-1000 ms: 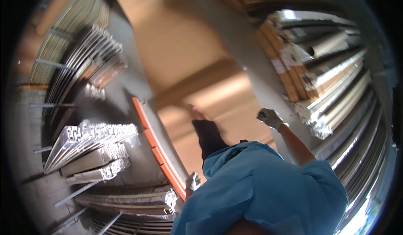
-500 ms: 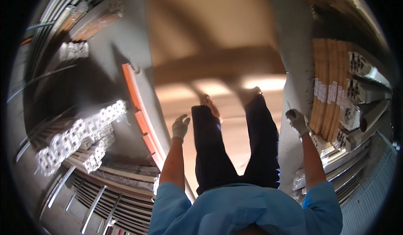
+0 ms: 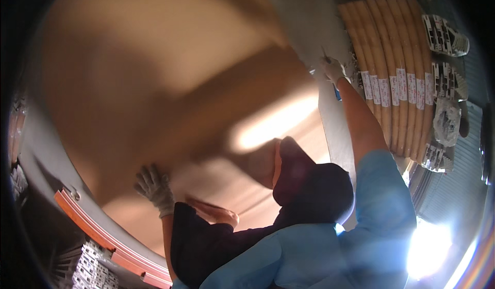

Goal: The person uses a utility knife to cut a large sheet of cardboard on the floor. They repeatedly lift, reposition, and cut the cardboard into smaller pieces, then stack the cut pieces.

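Note:
A large smooth brown sheet [image 3: 170, 46] lies under me on the grey floor, crossed by shadows and a bright patch of light. My left hand [image 3: 154, 188], in a pale work glove, rests on it with fingers spread and nothing held. My right hand [image 3: 336, 71], gloved too, is closed on a slim pointed tool [image 3: 324, 52] just beyond the sheet's right edge. A bit of blue shows below that hand; whether it belongs to the tool I cannot tell. My bare foot [image 3: 214, 211] is on the sheet, with my knees bent.
Long brown wrapped bundles [image 3: 381, 67] with white labels are stacked at the right, beside pale profile ends [image 3: 446, 33]. An orange-red strip [image 3: 98, 229] lies along the left side. More white profiles [image 3: 90, 268] are at lower left. A bright light [image 3: 429, 250] glares at lower right.
I have bent down from standing, and my view has turned to the right. My left hand has come down onto the sheet. My right hand has reached forward to the sheet's right edge.

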Action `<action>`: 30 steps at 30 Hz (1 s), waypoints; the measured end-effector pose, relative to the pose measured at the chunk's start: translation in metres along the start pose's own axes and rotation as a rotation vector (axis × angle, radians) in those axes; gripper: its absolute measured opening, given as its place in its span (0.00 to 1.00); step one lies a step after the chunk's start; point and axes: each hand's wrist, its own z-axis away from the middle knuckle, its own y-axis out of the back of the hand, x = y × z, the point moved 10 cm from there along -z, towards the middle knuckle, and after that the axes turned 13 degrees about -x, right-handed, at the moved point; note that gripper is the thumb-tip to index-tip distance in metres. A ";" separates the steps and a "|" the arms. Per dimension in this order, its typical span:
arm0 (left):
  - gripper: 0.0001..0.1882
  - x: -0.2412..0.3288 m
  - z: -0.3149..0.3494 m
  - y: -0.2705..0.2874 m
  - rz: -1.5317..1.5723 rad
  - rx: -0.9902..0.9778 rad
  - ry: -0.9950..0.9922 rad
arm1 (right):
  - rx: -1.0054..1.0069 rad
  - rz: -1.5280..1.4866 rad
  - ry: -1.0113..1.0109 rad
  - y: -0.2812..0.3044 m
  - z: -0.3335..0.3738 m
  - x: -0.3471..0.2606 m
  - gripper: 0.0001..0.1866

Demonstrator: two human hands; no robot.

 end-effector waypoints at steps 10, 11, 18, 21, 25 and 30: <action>0.33 -0.295 0.084 -0.041 0.557 0.132 0.997 | -0.175 0.092 0.005 -0.049 -0.017 0.010 0.25; 0.30 -0.316 0.089 -0.064 0.696 0.050 0.959 | -0.172 0.098 -0.028 -0.048 -0.013 0.007 0.23; 0.36 -0.394 0.083 -0.111 1.065 -0.233 0.950 | -0.366 -0.184 0.031 -0.050 0.014 0.002 0.14; 0.47 -0.375 0.085 -0.121 1.524 -0.325 1.019 | -0.358 -0.374 0.156 -0.044 0.020 0.011 0.15; 0.46 -0.389 0.081 -0.096 1.370 -0.125 1.051 | -0.349 -0.575 0.127 -0.041 0.022 0.044 0.10; 0.47 -0.385 0.072 -0.094 1.459 -0.212 0.997 | -0.423 -0.455 0.017 -0.052 0.023 0.080 0.11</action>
